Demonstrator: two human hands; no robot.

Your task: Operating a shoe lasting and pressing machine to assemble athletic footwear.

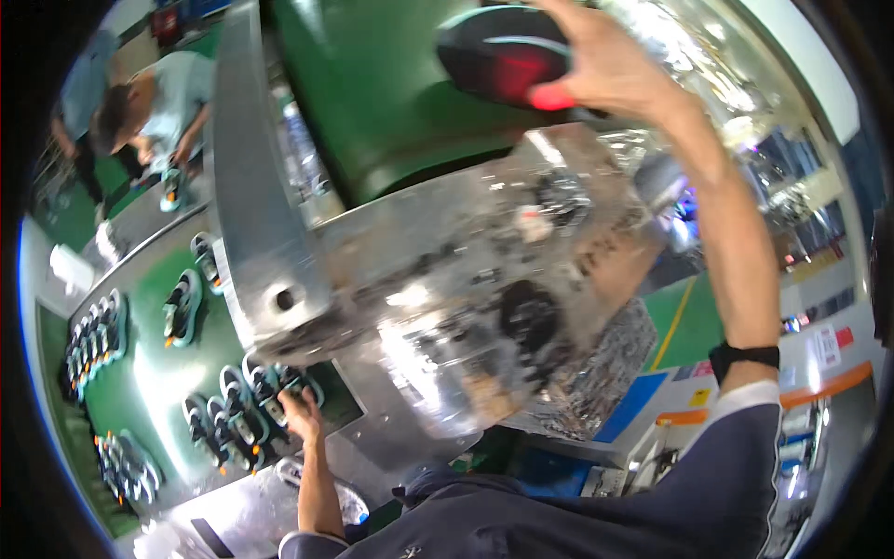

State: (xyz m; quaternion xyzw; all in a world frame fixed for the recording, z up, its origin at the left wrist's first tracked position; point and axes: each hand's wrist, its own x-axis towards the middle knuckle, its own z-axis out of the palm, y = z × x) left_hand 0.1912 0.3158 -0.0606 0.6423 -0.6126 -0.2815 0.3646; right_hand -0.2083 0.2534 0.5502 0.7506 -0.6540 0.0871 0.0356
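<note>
My left hand [303,416] reaches to the right end of a row of shoes and closes its fingers on a dark sports shoe [267,391] with a teal sole. More such shoes [226,424] stand close beside it on the green belt [158,373]. Far up at the right, my right hand [610,61] grips the end of a dark rounded object [498,56], thumb below and fingers above. A red glow falls on that object and on the thumb; its exact kind is unclear. It is held over a green surface [372,102].
A metal beam [261,177] rises between the two green surfaces. Before me stands a metal bench [410,270] with plastic-wrapped material [466,363]. Several shoes [98,335] line the belt's far left. Another person [172,102] handles a shoe at the upper left.
</note>
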